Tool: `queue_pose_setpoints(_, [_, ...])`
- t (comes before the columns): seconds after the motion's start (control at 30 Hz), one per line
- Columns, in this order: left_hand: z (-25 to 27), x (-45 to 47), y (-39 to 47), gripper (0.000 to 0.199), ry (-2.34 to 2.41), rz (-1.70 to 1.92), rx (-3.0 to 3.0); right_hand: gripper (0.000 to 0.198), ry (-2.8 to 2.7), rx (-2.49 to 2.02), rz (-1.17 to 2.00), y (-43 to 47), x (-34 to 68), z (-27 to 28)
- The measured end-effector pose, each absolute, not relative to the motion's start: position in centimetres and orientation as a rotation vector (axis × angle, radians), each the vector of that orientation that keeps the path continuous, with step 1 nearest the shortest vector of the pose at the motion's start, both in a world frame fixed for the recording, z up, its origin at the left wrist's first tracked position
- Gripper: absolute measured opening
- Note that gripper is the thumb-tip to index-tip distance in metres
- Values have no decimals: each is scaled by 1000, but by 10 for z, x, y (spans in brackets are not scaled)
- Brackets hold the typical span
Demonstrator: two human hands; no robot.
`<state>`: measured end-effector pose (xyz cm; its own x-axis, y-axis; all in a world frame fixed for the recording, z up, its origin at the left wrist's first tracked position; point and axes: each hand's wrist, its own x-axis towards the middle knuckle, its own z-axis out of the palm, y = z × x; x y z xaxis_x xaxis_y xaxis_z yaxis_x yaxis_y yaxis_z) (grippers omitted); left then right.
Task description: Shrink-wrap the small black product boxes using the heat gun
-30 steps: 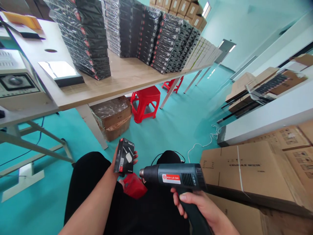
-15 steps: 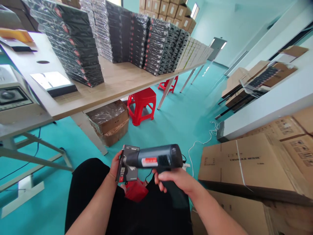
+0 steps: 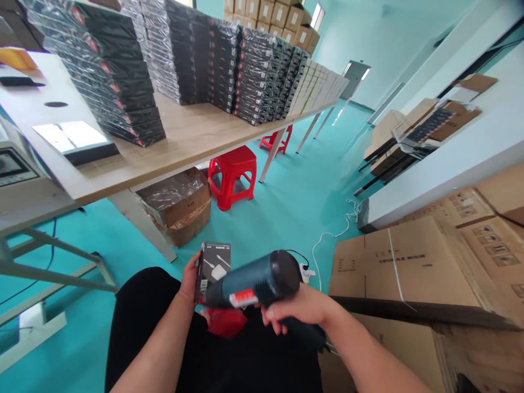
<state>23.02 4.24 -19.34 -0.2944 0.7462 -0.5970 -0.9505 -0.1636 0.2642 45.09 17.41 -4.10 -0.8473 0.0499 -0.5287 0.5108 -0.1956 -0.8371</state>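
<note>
The left hand (image 3: 189, 278) fingers clasp a small black box (image 3: 213, 268) upright; the right hand (image 3: 301, 308) fingers, wrapped around a heat gun (image 3: 254, 281), aim its nozzle just beside the box.

Teal floor (image 3: 298, 207) and pale walls (image 3: 368, 33) — long wooden table (image 3: 192, 131), red stools (image 3: 231, 174) beneath, daylit doorway (image 3: 355, 73) beyond.

A packing warehouse: tall stacks of wrapped black product boxes (image 3: 123, 82) crowd the worktop (image 3: 184, 136) at upper left, with brown shipping cartons (image 3: 409, 267) at right on teal floor (image 3: 295, 207).
</note>
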Motion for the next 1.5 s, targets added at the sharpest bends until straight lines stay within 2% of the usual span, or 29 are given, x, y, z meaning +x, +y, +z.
queue_pose_setpoints(0.1, [-194, 229, 41, 45, 707, 1743, -391, 16, 1753, 577, -2033, 172, 460, -37])
queue_pose_setpoints(0.27, [-204, 226, 41, 40, 733, 1647, -363, 30, 1710, 860, -2410, 165, 439, -45])
queue_pose_setpoints(0.37, [-206, 225, 40, 39, 752, 1625, -331, 32, 1706, 919, -2508, 167, 421, -50])
queue_pose_setpoints(0.57, [-202, 225, 35, 48, 717, 1631, -267, 31, 1825, 1120, -2376, 192, 434, -60])
queue_pose_setpoints(0.67, [-204, 224, 36, 47, 709, 1691, -268, 30, 1773, 973, -2232, 193, 455, -58])
queue_pose_setpoints(0.73, [-208, 222, 38, 39, 727, 1780, -286, 28, 1689, 841, -2181, 188, 468, -56])
queue_pose_setpoints(0.87, [-219, 218, 42, 25, 765, 1969, -443, 29, 1580, 901, -2356, 182, 479, -61])
queue_pose_setpoints(0.97, [-227, 215, 42, 32, 748, 1950, -605, 30, 1607, 1112, -2513, 180, 478, -70])
queue_pose_setpoints(1.1, [-230, 216, 42, 35, 760, 1921, -706, 31, 1572, 1054, -2485, 165, 468, -75])
queue_pose_setpoints(1.27, [-229, 218, 42, 35, 739, 1936, -710, 30, 1618, 1034, -2617, 148, 451, -70])
queue_pose_setpoints(1.37, [-232, 217, 40, 37, 730, 1919, -707, 30, 1687, 1125, -2528, 149, 448, -69])
queue_pose_setpoints(1.5, [-236, 216, 42, 31, 747, 1959, -664, 31, 1640, 973, -2496, 144, 448, -71])
